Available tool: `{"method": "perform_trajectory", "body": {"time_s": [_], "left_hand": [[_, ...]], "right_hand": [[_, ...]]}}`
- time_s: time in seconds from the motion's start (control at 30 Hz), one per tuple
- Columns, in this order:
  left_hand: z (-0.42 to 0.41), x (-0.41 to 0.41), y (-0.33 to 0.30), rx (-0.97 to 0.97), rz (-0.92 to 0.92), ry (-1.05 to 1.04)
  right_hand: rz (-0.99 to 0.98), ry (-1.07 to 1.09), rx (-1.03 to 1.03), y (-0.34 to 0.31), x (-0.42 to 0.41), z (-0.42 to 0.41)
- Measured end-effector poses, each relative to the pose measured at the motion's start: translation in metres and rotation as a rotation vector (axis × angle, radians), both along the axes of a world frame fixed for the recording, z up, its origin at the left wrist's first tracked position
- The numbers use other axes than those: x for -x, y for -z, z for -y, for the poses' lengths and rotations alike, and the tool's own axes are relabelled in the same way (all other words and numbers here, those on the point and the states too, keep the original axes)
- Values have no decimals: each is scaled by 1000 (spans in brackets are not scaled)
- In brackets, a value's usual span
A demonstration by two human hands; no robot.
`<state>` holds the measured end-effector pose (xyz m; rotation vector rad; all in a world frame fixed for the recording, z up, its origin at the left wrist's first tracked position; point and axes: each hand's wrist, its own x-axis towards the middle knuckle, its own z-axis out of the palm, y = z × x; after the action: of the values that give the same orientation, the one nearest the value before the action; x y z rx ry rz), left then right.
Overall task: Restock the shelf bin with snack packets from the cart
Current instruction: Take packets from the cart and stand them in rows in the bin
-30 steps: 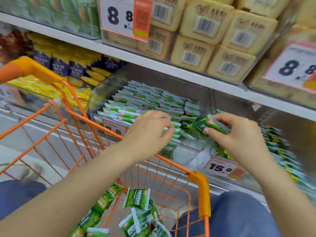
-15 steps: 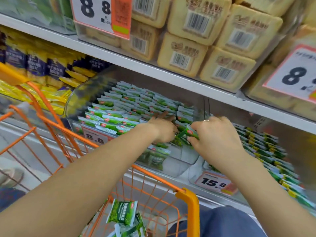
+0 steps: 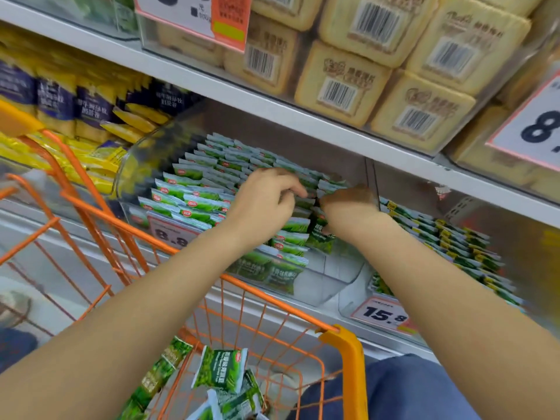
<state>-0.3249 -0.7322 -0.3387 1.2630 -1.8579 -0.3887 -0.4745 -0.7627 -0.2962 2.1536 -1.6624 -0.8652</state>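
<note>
The clear shelf bin [image 3: 339,280] holds several rows of green-and-white snack packets [image 3: 194,201]. My left hand [image 3: 266,204] reaches into the bin, its curled fingers and thumb pinching packet tops in the right-hand rows. Just to its right, my right hand [image 3: 348,204] is deep in the bin and grips a dark green packet [image 3: 321,239] that hangs below it among the rows; its fingertips are hidden. The orange wire cart [image 3: 342,339] sits below my arms with several loose green packets [image 3: 221,371] on its bottom.
The white shelf edge [image 3: 272,107] runs close above the bin, with beige boxes [image 3: 339,83] on top of it. A neighbouring bin of green-yellow packets [image 3: 454,241] with a 15.8 tag [image 3: 381,313] is on the right. Yellow and blue packs [image 3: 91,110] fill the left.
Both hands have moved up and deeper into the bin. The packet my right hand carried in front of the bin is now down among the rows. The view has shifted closer to the shelf.
</note>
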Motion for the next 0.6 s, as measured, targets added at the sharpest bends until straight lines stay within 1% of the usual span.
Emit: {"method": "perform_trajectory", "body": {"time_s": [0.1, 0.13, 0.2, 0.27, 0.37, 0.4, 0.43, 0.47, 0.5, 0.53, 0.6], "left_hand": [[-25, -20, -5, 21, 5, 7], [-34, -27, -7, 13, 11, 11], [-51, -40, -14, -7, 51, 11], [-66, -53, -22, -39, 119, 3], [-95, -67, -30, -82, 194, 10], [-106, -71, -31, -111, 211, 25], [-118, -75, -30, -160, 251, 52], [-127, -78, -25, -228, 324, 90], [-135, -80, -18, -317, 433, 137], [-141, -82, -8, -432, 567, 190], [-151, -85, 16, -707, 813, 298]], "right_hand": [[-45, -33, -77, 2, -4, -3], [-70, -33, -77, 4, -4, -6], [-53, -44, -21, 7, -2, -14], [74, -100, 154, 2, -1, -30], [326, -385, 549, 1, 7, -66], [435, -490, 632, 3, 8, -84], [550, -554, 636, 5, 7, -105], [634, -583, 545, 7, 1, -126], [662, -614, 395, 11, -6, -144], [630, -629, 195, 15, -16, -158], [465, -643, -179, 31, -33, -174]]}}
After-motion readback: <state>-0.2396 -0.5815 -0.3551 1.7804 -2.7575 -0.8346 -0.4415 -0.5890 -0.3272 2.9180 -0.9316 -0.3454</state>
